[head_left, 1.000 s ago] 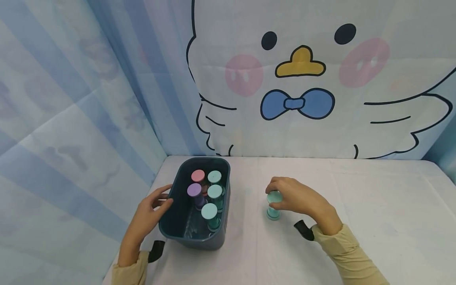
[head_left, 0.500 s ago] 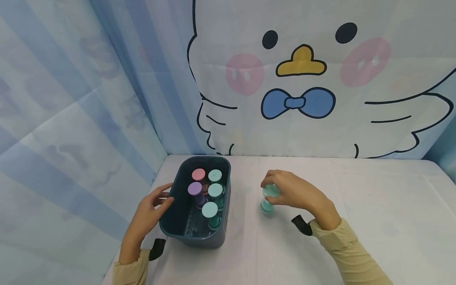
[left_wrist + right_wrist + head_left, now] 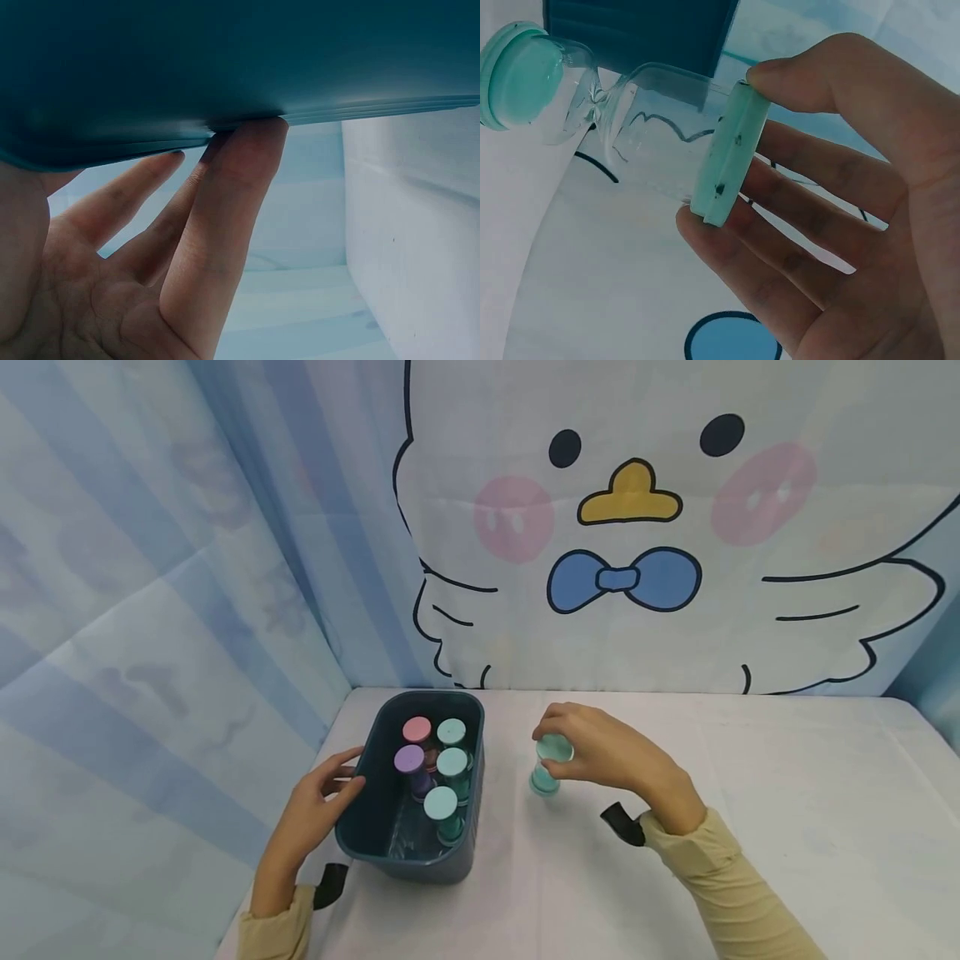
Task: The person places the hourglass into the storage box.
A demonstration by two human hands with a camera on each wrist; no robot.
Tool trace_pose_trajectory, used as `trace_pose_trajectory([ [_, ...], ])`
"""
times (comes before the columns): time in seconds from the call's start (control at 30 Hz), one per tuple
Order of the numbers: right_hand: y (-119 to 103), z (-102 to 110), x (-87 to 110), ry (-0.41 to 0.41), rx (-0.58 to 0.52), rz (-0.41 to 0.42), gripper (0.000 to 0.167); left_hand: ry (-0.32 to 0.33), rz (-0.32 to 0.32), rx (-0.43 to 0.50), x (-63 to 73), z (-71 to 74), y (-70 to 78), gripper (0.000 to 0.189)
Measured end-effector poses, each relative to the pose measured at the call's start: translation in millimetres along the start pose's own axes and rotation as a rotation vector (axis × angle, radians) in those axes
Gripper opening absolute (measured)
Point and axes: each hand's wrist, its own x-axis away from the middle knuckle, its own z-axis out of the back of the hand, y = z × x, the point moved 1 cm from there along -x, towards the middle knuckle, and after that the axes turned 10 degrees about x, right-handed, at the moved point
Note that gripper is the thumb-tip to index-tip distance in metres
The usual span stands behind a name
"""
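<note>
My right hand (image 3: 600, 752) pinches the mint cap of a sand timer (image 3: 664, 112) between thumb and fingertips. In the head view the timer is upright, a little right of the dark blue-grey bin (image 3: 352, 847); its glass bulbs and narrow waist show in the right wrist view, with mint sand at the far end. My left hand (image 3: 306, 818) rests its fingertips (image 3: 259, 142) against the left side of the bin's rim, fingers mostly straight. Inside the bin stand a pink-capped timer (image 3: 417, 730), a purple timer (image 3: 410, 760) and several mint-capped timers (image 3: 441, 804).
The bin stands on a white-covered table (image 3: 750, 860) towards the left. Behind the table hangs a curtain (image 3: 637, 652) with a cartoon bird face, and a blue striped curtain (image 3: 150, 652) drapes along the left side.
My right hand has carried the mint sand timer left and slightly away from me, closer to the bin. The left hand and the bin have stayed in place.
</note>
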Motion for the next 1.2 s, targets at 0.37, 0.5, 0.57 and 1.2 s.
trace_pose_trajectory([
  [0.37, -14.4, 12.0, -10.3, 0.052, 0.021, 0.021, 0.027, -0.002, 0.004, 0.004, -0.8, -0.5, -2.6, 0.053],
  [0.5, -19.1, 15.5, -15.3, 0.062, 0.012, 0.040, 0.026, 0.000, -0.002, 0.005, -1.1, -0.3, -2.6, 0.053],
  [0.57, -21.0, 16.9, -17.4, 0.068, 0.011, 0.050, 0.026, 0.001, -0.002, 0.007, -1.2, -0.3, -2.5, 0.053],
  [1.2, -38.3, 29.8, -33.3, 0.134, 0.056, 0.125, 0.025, -0.005, 0.003, 0.009, 0.5, 0.5, -0.3, 0.053],
])
